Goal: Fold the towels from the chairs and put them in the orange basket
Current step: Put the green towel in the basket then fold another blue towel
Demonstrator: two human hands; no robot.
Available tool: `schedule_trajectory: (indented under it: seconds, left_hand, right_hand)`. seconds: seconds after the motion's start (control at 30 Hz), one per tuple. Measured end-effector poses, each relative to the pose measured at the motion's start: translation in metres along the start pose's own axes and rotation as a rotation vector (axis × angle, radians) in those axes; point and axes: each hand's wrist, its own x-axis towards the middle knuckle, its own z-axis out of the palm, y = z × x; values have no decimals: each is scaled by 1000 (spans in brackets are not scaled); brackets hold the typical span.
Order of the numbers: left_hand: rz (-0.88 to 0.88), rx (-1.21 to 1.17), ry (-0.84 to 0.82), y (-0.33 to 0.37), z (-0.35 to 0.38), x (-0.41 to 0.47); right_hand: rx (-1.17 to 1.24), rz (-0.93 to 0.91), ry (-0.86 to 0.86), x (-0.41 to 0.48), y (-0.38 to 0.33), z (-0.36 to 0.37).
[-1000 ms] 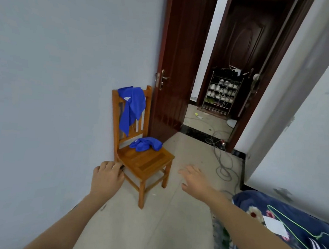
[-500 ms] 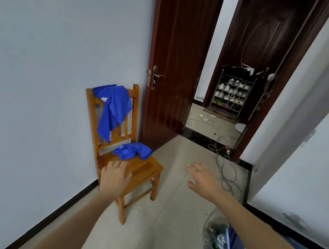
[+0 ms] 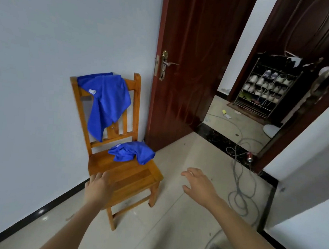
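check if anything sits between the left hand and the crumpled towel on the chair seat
Nothing visible does: only bare chair seat lies between the left hand and the crumpled blue towel at the seat's back.

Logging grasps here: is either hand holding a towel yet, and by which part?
Nothing is held. Left hand and right hand are both empty; one towel hangs on the chair, the other towel lies on its seat.

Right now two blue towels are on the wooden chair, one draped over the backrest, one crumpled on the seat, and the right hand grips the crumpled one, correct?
No. The head view shows the right hand open and empty beside the wooden chair; the crumpled blue towel lies untouched on the seat. The draped blue towel hangs over the backrest.
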Motion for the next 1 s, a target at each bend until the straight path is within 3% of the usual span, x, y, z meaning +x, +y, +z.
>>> schedule_trajectory:
  seconds: [0.23,0.5,0.6,0.77,1.0]
  left_hand:
    - [65,-71,-13,121,34,101]
    - [80,-143,-86,227,72,152]
    - [27,-150,-83,252,89,169]
    - [-84,-171,59,296,113,207]
    - [-344,-244,167,349,146,216]
  right_hand:
    - [-14,54,-22,85,110,-40]
    - [24,87,-89,145,205,-41]
    - [18,52,-74,174,248,-46]
    - [8,-53,-52,237,317,-62]
    - [-43,-327,-107,311,364,-72]
